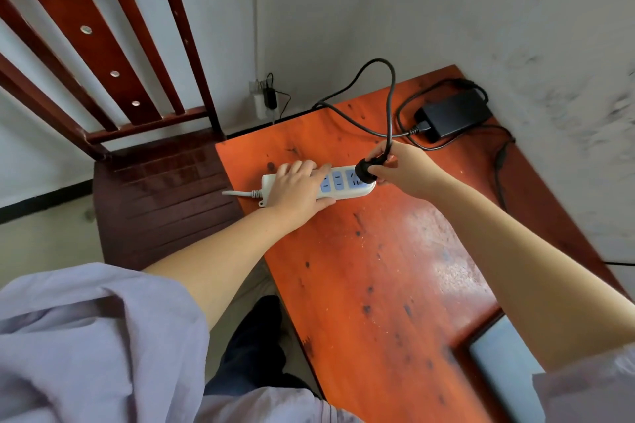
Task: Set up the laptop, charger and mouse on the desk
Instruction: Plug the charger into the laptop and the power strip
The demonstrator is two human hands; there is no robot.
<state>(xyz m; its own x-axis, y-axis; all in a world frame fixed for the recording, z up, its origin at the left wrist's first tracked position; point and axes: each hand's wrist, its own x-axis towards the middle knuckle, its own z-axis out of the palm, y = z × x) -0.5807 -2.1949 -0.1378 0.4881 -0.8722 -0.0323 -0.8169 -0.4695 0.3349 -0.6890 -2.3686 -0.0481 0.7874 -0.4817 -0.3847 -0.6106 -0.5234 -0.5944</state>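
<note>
Grey plaster walls meet in a corner behind an orange-red varnished wooden desk (388, 268), on which both hands are seen. A round black power plug (367, 169) is pinched by the curled fingers of the right hand (400, 168) and is held against the end socket of a white power strip with pale blue socket faces (338, 184); whether the plug is fully seated cannot be told. The strip is pressed flat on the desk by the left hand (297, 187), whose fingers are laid over its top and whose thumb is curled along its near edge. From the plug, a black cable (390, 96) is looped upward and led back to a black rectangular charger brick (455, 113), which is lain near the far corner of the desk, well apart from the strip. A grey laptop (505, 364) is partly visible at the near right edge. Beside the desk on the left, a dark red wooden slatted chair (113, 79) is placed.
</note>
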